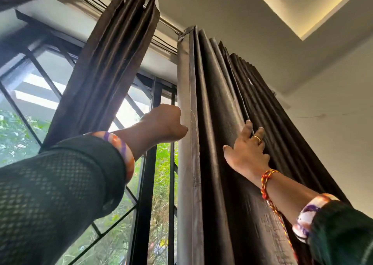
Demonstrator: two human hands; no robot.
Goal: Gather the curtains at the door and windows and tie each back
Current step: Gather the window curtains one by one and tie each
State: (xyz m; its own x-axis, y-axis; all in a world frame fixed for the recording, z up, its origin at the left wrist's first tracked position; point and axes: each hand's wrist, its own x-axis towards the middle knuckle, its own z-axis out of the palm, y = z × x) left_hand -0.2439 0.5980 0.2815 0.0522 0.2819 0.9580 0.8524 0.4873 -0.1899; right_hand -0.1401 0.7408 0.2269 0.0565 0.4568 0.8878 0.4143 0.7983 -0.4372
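Observation:
A dark curtain (220,103) hangs in folds from a metal rod (169,23) at the right of the window. My left hand (165,123) grips its grey leading edge from the window side, fingers hidden behind the cloth. My right hand (249,149) lies flat on the folds further right, fingers spread and pressed between pleats. A second dark curtain (105,73) hangs bunched to the left, slanting across the window.
The window (157,184) has black bars and frame, with green foliage outside. A white wall (333,133) stands to the right of the curtain. A recessed lit ceiling panel (302,6) is overhead.

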